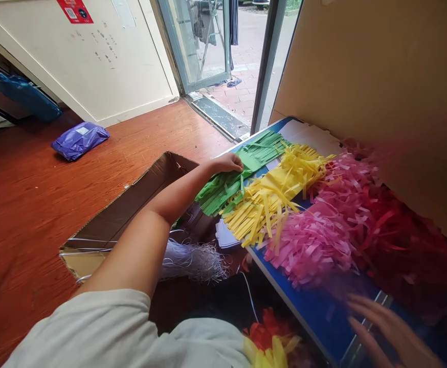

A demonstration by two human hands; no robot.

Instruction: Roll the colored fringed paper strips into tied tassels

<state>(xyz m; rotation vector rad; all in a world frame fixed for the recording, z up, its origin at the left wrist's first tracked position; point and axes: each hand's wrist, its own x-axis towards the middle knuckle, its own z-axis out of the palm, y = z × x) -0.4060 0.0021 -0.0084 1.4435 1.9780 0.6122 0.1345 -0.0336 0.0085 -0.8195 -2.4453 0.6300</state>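
Note:
My left hand (229, 163) reaches across to the far left edge of the blue table (296, 296), its fingers closed on the green fringed paper (254, 156). Next to that bundle lies yellow fringed paper (281, 181), its cut strips spreading at both ends. Pink fringed paper (315, 240) forms a fluffy heap nearer me, and red fringed paper (403, 230) lies to its right. Low on the right, my right hand (392, 332) hovers over or rests by the table with fingers apart; it is slightly blurred and holds nothing visible.
A cardboard box (131, 199) stands on the wooden floor left of the table, with white stringy strands (193, 260) beside my arm. Red and yellow paper strips (271, 337) hang near my lap. A purple package (80, 140) lies by the white panel. A glass door (196, 41) stands open.

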